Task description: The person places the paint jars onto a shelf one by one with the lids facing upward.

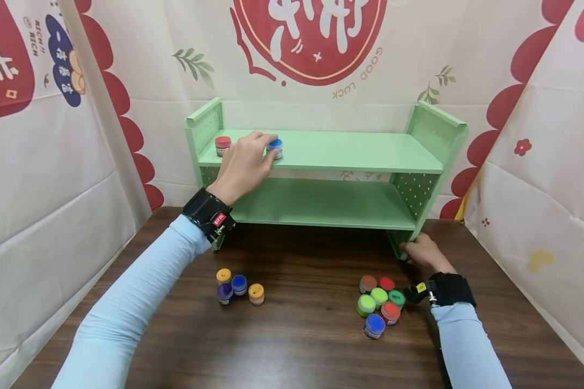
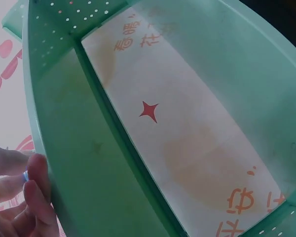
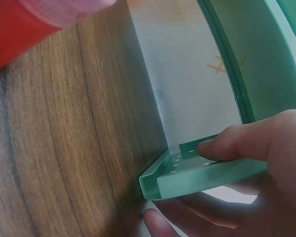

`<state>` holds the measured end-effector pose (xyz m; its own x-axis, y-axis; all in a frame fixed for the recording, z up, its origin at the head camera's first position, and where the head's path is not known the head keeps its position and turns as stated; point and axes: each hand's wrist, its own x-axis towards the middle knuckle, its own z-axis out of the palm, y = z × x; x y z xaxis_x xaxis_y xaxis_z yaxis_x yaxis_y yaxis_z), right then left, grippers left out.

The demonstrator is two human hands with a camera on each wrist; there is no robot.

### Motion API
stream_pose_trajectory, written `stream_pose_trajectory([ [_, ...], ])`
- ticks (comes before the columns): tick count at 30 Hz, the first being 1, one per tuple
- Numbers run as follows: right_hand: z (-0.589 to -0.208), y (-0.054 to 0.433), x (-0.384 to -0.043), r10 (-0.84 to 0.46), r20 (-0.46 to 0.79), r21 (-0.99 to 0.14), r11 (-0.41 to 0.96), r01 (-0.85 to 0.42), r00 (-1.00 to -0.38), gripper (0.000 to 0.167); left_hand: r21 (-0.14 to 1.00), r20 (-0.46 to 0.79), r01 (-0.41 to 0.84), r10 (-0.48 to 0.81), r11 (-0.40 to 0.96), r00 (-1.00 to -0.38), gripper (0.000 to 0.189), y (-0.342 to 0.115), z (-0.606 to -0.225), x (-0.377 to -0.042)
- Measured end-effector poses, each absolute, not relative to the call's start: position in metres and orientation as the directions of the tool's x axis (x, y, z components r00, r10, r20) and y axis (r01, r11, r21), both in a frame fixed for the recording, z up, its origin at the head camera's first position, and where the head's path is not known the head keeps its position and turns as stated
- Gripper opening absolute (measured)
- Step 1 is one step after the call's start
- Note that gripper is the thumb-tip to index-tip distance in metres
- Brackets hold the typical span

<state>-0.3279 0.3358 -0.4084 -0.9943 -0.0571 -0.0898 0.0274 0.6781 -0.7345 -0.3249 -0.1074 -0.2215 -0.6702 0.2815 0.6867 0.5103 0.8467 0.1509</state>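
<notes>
A two-tier green shelf [image 1: 331,208] stands on the wooden table. At its top tier my left hand [image 1: 245,165] pinches a small blue-lidded paint jar [image 1: 275,149] between thumb and fingers, close over the front edge. Left of that hand sits a red-lidded jar [image 1: 223,146] on the same tier. In the left wrist view the left hand [image 2: 27,197] mostly hides its jar, leaving a sliver of blue. Low on the shelf's right side, my right hand [image 1: 425,253] grips the side panel's leg [image 3: 212,177], thumb on the inner face and fingers behind.
Several jars with red, green, brown and blue lids, including a blue one [image 1: 374,326], cluster on the table near the right wrist. Another group with yellow and blue-purple lids, including a yellow one [image 1: 256,294], stands at front left. Printed cloth [image 1: 311,113] hangs behind the shelf.
</notes>
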Motion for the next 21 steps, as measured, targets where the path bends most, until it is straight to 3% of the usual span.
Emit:
stream_pose_trajectory([
  [21,-0.4084,0.3356,-0.3271,-0.052,-0.079,-0.746,0.665,0.024,-0.996,0.036,0.115,0.673,0.479,0.287,0.87,-0.682,0.031,-0.1056,-0.218,-0.3316],
])
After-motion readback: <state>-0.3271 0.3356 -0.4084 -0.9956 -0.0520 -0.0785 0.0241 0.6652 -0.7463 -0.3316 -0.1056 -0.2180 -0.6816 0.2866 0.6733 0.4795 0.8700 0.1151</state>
